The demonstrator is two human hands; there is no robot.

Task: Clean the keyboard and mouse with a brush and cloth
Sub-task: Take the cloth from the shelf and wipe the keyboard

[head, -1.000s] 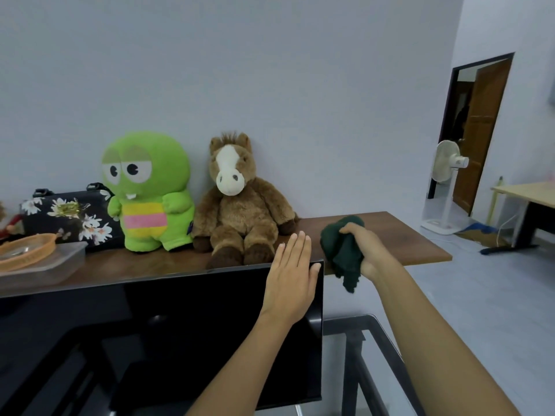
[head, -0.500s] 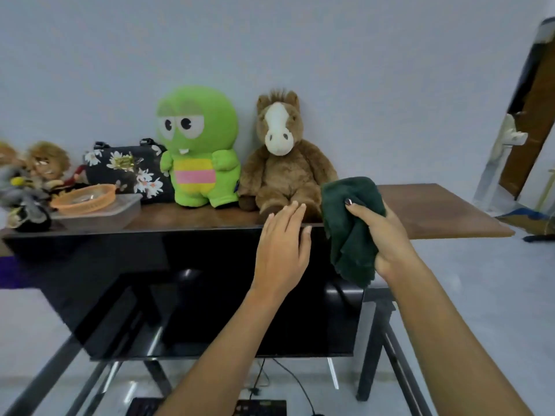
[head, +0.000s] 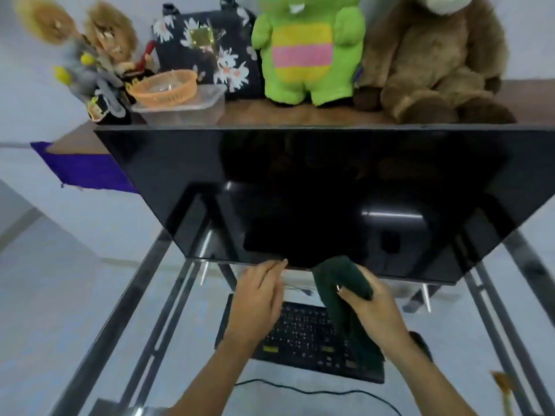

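Dark green cloth (head: 345, 283) is bunched in the right hand (head: 375, 307), fingers and thumb curled round it; its loose end hangs down over the right part of the keyboard (head: 303, 334). Left hand (head: 258, 298) holds nothing: fingers straight and together, tips at the bottom edge of the monitor (head: 300, 190); contact cannot be confirmed, frame slightly blurred. Both hands sit above the keyboard, just beside each other.

Keyboard: black, on the glass desk (head: 144, 295), under the hands and forearms, below the monitor's lower edge. Black cable (head: 315, 391) runs across the glass nearer the person. Mouse (head: 422, 345): dark shape just right of the keyboard, mostly hidden by the right forearm. Brush (head: 503, 385): pale bristles at the right edge of view, too small to say more.

Monitor: black, screen dark, fills the middle of the view. Behind its top edge, a wooden shelf (head: 300, 115) carries, left to right: 2 fuzzy-haired dolls (head: 87, 49), orange basket (head: 165, 87) in a clear tub (head: 186, 111), floral bag (head: 207, 46), green plush (head: 306, 49), brown plush (head: 435, 61).
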